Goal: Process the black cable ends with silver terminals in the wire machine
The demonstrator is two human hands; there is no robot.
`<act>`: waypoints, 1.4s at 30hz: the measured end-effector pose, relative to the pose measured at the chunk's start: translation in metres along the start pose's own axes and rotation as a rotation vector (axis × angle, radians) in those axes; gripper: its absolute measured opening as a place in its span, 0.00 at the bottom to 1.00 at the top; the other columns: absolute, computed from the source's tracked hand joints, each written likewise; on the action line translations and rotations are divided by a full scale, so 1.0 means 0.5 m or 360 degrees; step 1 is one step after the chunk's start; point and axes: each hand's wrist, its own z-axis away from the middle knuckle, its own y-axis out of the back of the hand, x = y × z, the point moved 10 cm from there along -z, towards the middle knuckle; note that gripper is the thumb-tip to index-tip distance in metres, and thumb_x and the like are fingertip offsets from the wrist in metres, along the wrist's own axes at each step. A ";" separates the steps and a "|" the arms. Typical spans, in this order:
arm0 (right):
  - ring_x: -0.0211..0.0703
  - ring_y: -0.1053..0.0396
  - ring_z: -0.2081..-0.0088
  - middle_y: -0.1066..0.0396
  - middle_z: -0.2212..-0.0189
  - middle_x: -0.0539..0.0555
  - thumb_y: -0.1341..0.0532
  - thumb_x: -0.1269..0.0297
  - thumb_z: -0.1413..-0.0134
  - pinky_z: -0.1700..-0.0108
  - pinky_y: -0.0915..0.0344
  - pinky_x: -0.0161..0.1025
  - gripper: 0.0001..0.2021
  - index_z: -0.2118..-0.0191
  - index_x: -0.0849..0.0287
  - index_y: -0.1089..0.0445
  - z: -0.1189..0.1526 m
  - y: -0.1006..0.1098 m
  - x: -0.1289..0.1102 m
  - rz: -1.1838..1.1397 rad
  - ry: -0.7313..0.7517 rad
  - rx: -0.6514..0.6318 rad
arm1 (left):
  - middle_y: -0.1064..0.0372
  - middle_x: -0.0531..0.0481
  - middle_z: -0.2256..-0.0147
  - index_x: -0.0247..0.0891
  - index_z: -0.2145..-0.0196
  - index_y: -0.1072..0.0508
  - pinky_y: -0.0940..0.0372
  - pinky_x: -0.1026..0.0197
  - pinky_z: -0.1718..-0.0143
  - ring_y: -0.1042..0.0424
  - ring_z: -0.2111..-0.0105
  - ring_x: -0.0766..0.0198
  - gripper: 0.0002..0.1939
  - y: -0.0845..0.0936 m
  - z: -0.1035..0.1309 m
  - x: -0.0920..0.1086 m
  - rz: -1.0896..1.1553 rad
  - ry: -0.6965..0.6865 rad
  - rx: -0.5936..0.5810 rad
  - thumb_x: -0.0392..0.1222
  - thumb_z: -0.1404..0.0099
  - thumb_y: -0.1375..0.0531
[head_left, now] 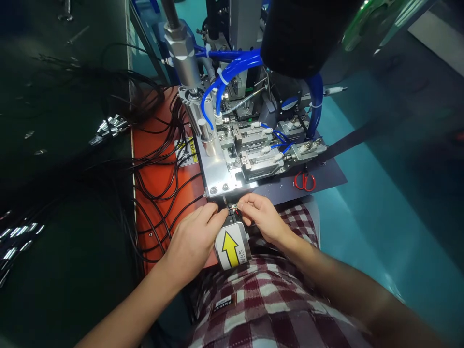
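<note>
Both hands meet at the front end of the machine's metal base (214, 169), just above a white label with a yellow arrow (229, 247). The thumb and fingertips of my right hand (264, 218) pinch a small shiny metal piece (234, 208) with a bit of red by it; its exact kind is too small to make out. From the other side, the thumb and forefinger of my left hand (192, 241) close in on the same spot. What lies between the left fingertips is hidden. The cylinder-like body carrying the arrow label sits right below the fingers.
Several black cables (159, 188) run over the orange plate (147, 140) on the left, some ending in shiny connectors (112, 124). Red-handled scissors (305, 182) lie on the grey plate at right. Blue air tubes (239, 63) loop over the machine. A dark cylinder (297, 38) hangs overhead.
</note>
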 end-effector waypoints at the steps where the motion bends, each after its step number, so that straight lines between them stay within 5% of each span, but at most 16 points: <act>1: 0.32 0.46 0.82 0.41 0.87 0.42 0.39 0.57 0.48 0.76 0.50 0.34 0.12 0.73 0.59 0.37 0.001 0.001 -0.002 0.0026 0.0018 0.0005 | 0.32 0.42 0.63 0.31 0.55 0.29 0.35 0.58 0.69 0.33 0.66 0.57 0.15 0.003 0.000 0.002 -0.0062 0.0002 -0.0003 0.29 0.34 0.51; 8: 0.32 0.45 0.82 0.41 0.85 0.42 0.40 0.58 0.46 0.77 0.49 0.33 0.11 0.72 0.59 0.38 0.002 0.003 -0.009 0.0137 0.0093 -0.0003 | 0.33 0.40 0.62 0.25 0.51 0.32 0.34 0.55 0.67 0.37 0.65 0.55 0.19 -0.012 0.003 0.031 -0.0158 0.0119 -0.0178 0.25 0.39 0.50; 19: 0.32 0.45 0.82 0.42 0.86 0.42 0.39 0.56 0.48 0.77 0.48 0.33 0.12 0.72 0.59 0.36 -0.001 0.004 0.000 0.0047 0.0071 -0.0007 | 0.34 0.41 0.59 0.32 0.47 0.33 0.33 0.55 0.64 0.37 0.63 0.55 0.20 -0.031 0.011 0.015 0.0003 0.0230 -0.0088 0.28 0.36 0.51; 26: 0.32 0.44 0.80 0.36 0.77 0.48 0.38 0.57 0.49 0.78 0.47 0.34 0.10 0.70 0.60 0.32 0.016 0.027 -0.040 0.0315 0.0218 0.0259 | 0.34 0.40 0.59 0.30 0.46 0.33 0.32 0.53 0.65 0.38 0.64 0.55 0.21 -0.038 0.012 0.014 -0.0004 0.0237 -0.0120 0.28 0.37 0.50; 35: 0.29 0.52 0.83 0.45 0.84 0.43 0.36 0.58 0.57 0.80 0.57 0.33 0.13 0.79 0.61 0.37 -0.005 0.006 0.011 -0.0153 -0.0145 0.0204 | 0.35 0.40 0.59 0.32 0.46 0.34 0.33 0.53 0.64 0.37 0.63 0.55 0.22 -0.039 0.015 0.015 -0.0069 0.0235 -0.0111 0.27 0.38 0.50; 42: 0.29 0.48 0.83 0.39 0.81 0.45 0.37 0.52 0.53 0.80 0.55 0.32 0.16 0.74 0.62 0.31 0.031 0.012 0.017 -0.0033 -0.0129 0.0147 | 0.36 0.41 0.58 0.34 0.46 0.35 0.33 0.54 0.62 0.37 0.62 0.55 0.21 -0.043 0.016 0.008 0.0000 0.0268 -0.0121 0.29 0.36 0.51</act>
